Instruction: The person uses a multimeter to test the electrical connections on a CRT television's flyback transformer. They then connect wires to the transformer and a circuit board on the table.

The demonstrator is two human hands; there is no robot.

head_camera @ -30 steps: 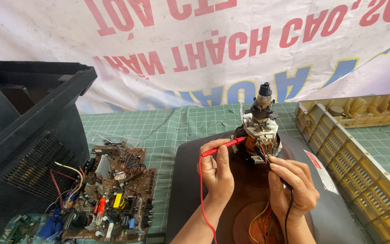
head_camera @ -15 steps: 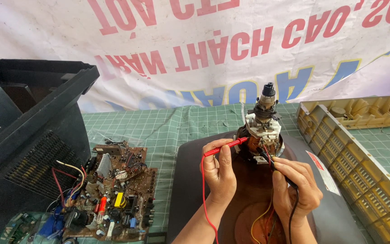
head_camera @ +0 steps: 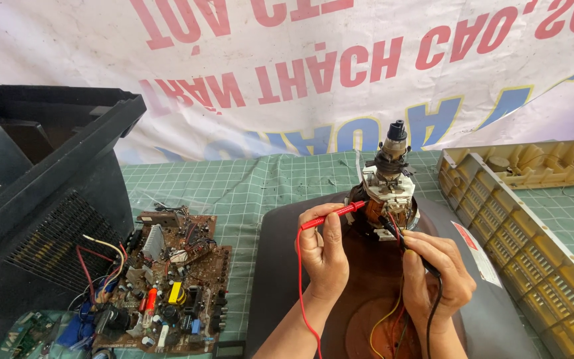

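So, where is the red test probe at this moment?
In the head view, the red probe is near the centre, held by the left hand; its tip reaches the coil assembly on the picture tube's neck.

Picture tube [head_camera: 367, 279]: dark, lies face down on the green grid mat, neck pointing up. Deflection yoke [head_camera: 388, 199] sits around the neck; copper windings visible, white plastic collar above them, dark cap at the neck's top. Red probe [head_camera: 332, 216]: slim, tilted, tip touching the yoke's left side, red lead trailing down beside the tube. Black probe [head_camera: 406, 242]: tip at the yoke's lower right, black lead running down over the tube.
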